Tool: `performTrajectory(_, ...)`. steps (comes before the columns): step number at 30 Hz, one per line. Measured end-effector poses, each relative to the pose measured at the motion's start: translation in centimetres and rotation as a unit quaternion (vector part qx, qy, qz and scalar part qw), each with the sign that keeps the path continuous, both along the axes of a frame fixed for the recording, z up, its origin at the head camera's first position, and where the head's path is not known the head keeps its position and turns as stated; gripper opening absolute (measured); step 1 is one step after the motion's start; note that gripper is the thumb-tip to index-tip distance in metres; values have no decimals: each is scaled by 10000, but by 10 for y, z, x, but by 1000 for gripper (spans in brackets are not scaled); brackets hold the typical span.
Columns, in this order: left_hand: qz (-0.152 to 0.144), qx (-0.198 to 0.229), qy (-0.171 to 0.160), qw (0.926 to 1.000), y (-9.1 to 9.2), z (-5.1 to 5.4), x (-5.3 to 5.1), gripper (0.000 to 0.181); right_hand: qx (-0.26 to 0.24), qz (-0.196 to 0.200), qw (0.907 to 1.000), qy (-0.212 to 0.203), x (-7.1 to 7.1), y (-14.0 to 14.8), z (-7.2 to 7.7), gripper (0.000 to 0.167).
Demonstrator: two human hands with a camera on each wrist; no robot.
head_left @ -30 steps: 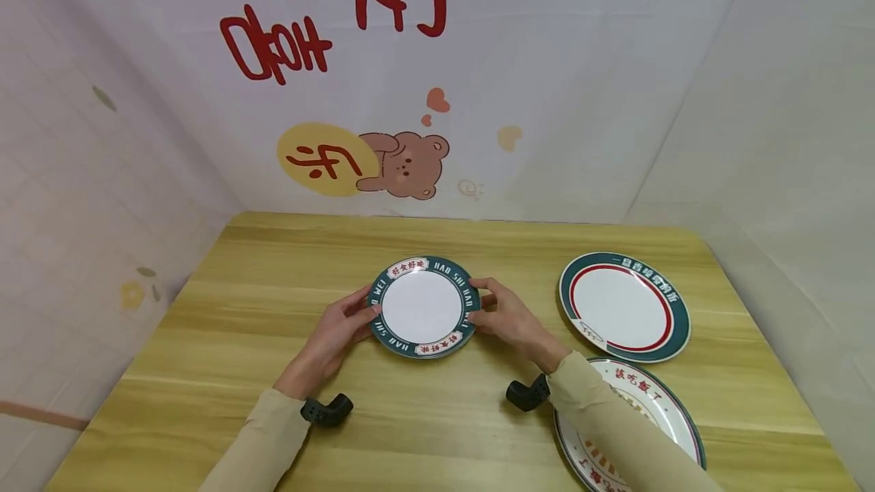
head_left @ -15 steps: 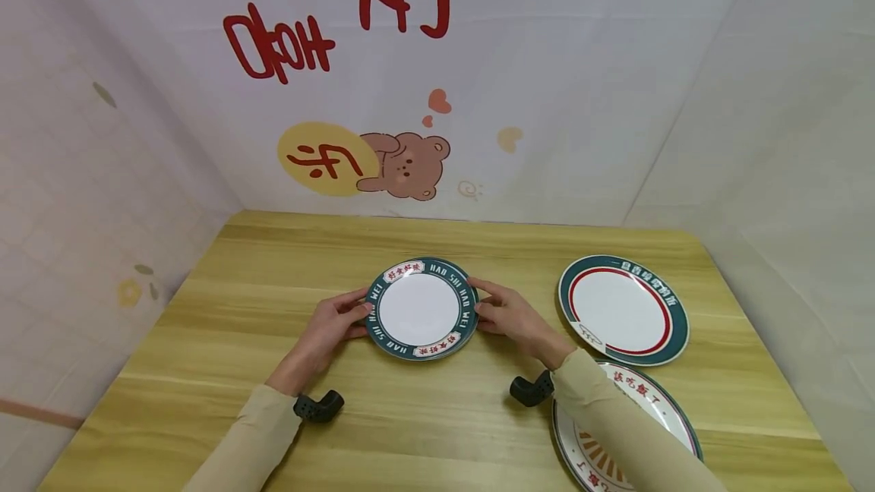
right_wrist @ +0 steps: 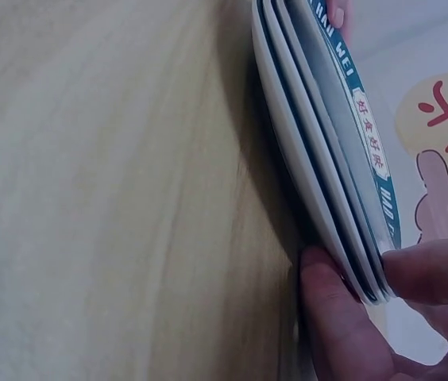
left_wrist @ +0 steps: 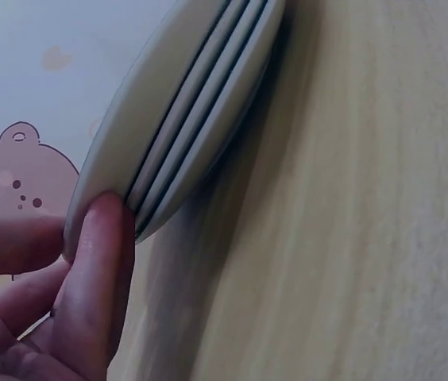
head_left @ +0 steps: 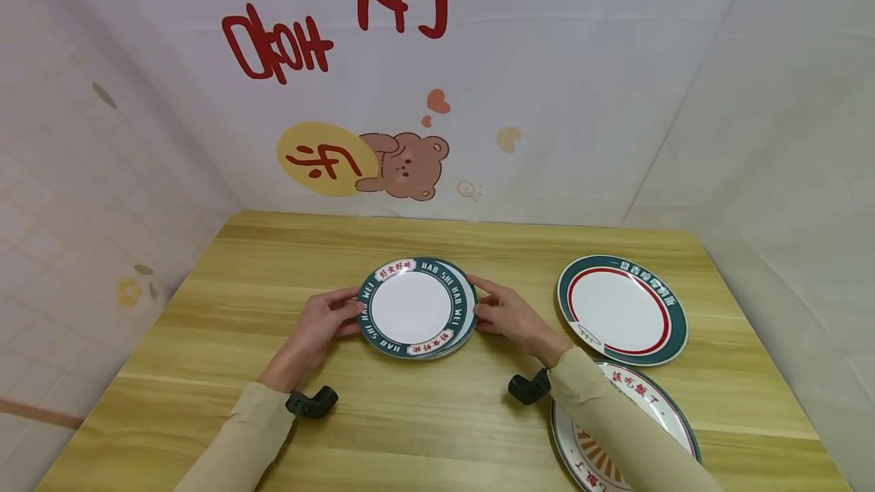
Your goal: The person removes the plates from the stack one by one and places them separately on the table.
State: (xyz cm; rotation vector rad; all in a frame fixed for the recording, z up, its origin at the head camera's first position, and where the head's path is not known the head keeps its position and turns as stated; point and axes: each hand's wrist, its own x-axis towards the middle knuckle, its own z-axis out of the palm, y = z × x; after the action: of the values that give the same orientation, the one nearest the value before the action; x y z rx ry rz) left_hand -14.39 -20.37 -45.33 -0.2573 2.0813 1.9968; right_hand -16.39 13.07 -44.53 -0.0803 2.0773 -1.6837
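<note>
A small plate with a teal lettered rim tops a stack in the middle of the table, slid left off the plates below. My left hand pinches this top plate by its left rim; the left wrist view shows fingers at its edge. Beneath it, the lower plates show as a crescent on the right. My right hand pinches their right rim, with a thumb and finger on either side of the plate edges in the right wrist view. Most of the lower plates' faces are covered.
At the right lies a larger plate with a teal rim and red ring. Nearer me, another large plate with red lettering sits partly under my right sleeve. A printed cloth hangs behind the wooden table.
Over the last half second the top plate has slid left with my left hand, uncovering the plates under it. My right hand has stayed nearly in place at the right rim.
</note>
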Motion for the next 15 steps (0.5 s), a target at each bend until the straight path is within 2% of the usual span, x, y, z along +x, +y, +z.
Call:
performTrajectory(8,281,313,-138,9990,-4,-2,-1,45,59,1,10000,-75,-1,1,-2,62)
performTrajectory(15,409,640,-201,9969,-14,-1,-1,45,-15,-57,9998,-177,-3,0,1,64)
